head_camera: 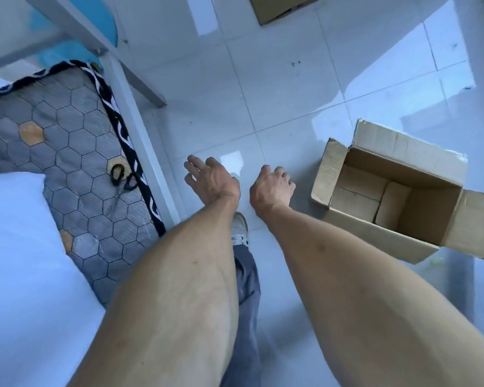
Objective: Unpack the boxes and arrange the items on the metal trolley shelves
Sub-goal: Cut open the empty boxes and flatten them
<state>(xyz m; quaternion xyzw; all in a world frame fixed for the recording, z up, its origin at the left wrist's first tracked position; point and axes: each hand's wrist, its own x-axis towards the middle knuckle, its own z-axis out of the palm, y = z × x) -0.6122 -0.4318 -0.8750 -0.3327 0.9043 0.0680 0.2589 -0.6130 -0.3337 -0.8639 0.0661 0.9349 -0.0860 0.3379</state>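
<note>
The open brown cardboard box (397,196) sits on the glossy white tiled floor (277,88) at the right of my view, flaps folded outward, with a few paper-wrapped blocks (372,196) packed in its bottom; it lies to the right of both my hands and neither touches it.

At the far left is a grey quilted mattress pad with a hexagon pattern (67,152) and a black-and-white woven edge; black-handled scissors (123,178) lie on it near that edge; a white pillow (20,261) covers its near part; a white metal frame rail (140,141) runs alongside it.

Next comes my left hand (211,178), held out over the floor with its fingers loosely spread and holding nothing; just beside it, my right hand (271,188) hangs with its fingers curled downward, also holding nothing, near the box's left flap but apart from it; below and between my forearms show my grey shoe (240,226) and blue trouser leg (246,289).

At the top edge lies the corner of a second cardboard box (280,8), well apart from my hands.
</note>
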